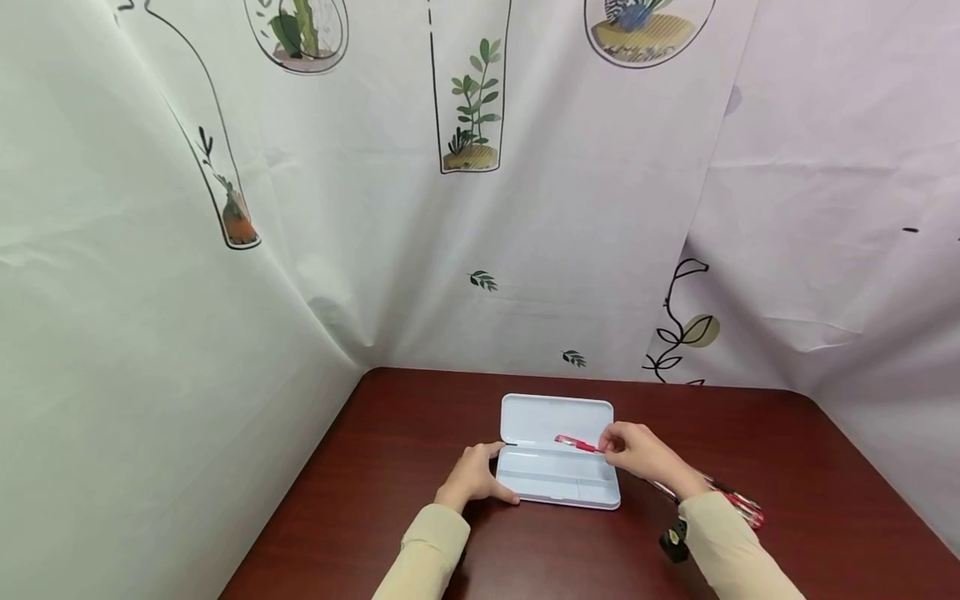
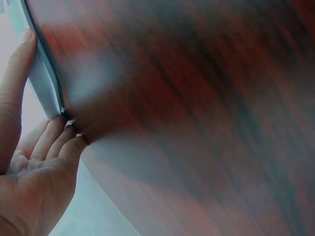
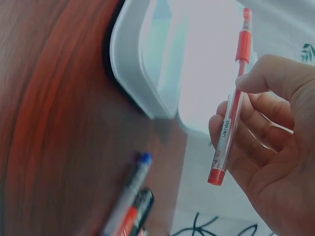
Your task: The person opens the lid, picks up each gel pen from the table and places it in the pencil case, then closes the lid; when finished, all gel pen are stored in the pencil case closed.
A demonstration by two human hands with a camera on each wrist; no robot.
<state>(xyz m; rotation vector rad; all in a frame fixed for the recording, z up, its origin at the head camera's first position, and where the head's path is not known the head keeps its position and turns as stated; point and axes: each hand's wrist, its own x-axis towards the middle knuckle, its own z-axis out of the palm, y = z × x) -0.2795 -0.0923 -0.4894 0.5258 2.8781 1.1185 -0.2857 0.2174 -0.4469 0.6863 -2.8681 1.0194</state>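
A white pencil case (image 1: 558,490) lies unfolded on the dark red table, its lid (image 1: 557,417) tipped back behind the tray. My left hand (image 1: 472,478) grips the case's left end, thumb along the front edge and fingers at the back corner. In the left wrist view the thumb (image 2: 17,73) lies against the case's side (image 2: 45,78). Over the case's right end, my right hand (image 1: 643,454) pinches a red gel pen (image 1: 576,442) between thumb and fingers. The pen's clear barrel and red grip show in the right wrist view (image 3: 229,123). No pen shows in the tray compartments.
Several pens (image 1: 738,502) lie to the right, partly under the right forearm; a blue-tipped pen (image 3: 129,189) is among them. A small black object (image 1: 673,542) sits beside the right sleeve. White printed cloth (image 1: 562,250) hangs behind the table.
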